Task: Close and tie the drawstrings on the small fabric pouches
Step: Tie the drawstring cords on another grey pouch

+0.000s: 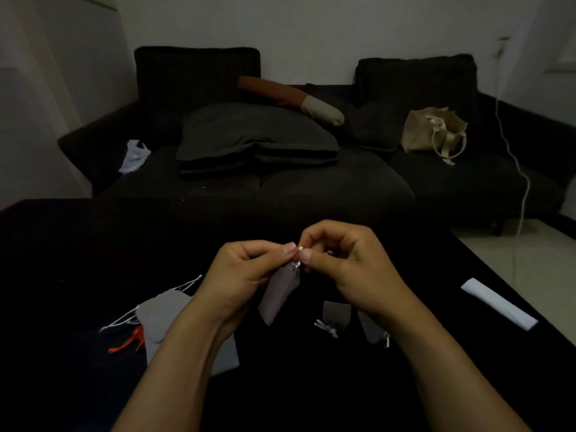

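Two hands meet above the black table (78, 244) in the head view: the left hand (240, 269) and right hand (349, 260) each pinch the white drawstring (297, 249) atop a small grey pouch (279, 294) hanging between them. More grey pouches (159, 316) lie below the left wrist; a tied pouch (336, 313) lies near the right.
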Tool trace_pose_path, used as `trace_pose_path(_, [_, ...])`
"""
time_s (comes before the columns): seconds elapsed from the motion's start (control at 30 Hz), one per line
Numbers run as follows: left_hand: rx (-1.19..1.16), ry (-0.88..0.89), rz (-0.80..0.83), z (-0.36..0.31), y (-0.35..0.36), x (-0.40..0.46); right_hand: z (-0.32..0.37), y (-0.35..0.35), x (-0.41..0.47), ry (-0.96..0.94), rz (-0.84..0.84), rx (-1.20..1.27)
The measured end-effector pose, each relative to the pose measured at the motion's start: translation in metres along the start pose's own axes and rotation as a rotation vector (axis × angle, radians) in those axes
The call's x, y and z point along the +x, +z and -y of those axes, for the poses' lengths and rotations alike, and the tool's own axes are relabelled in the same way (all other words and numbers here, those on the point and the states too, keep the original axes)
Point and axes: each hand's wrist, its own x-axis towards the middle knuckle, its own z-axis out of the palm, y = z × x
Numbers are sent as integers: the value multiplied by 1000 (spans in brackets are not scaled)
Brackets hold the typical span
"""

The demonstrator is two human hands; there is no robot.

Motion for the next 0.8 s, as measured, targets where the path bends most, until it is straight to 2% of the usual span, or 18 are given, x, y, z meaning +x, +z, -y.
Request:
trace_pose_path(0.17, [-108,-94,24,2,4,1,1,-3,1,114,86,152])
trace_pose_path(0.37, [-177,-176,-5,3,3,2,-3,-2,1,122,22,132])
trace_pose_path(0.5, [-225,-177,-50,4,4,3,-4,-1,3,160,3,159])
trace_pose_path(0.8, [-139,-120,-80,8,2,6,-2,-7,0,172,21,43])
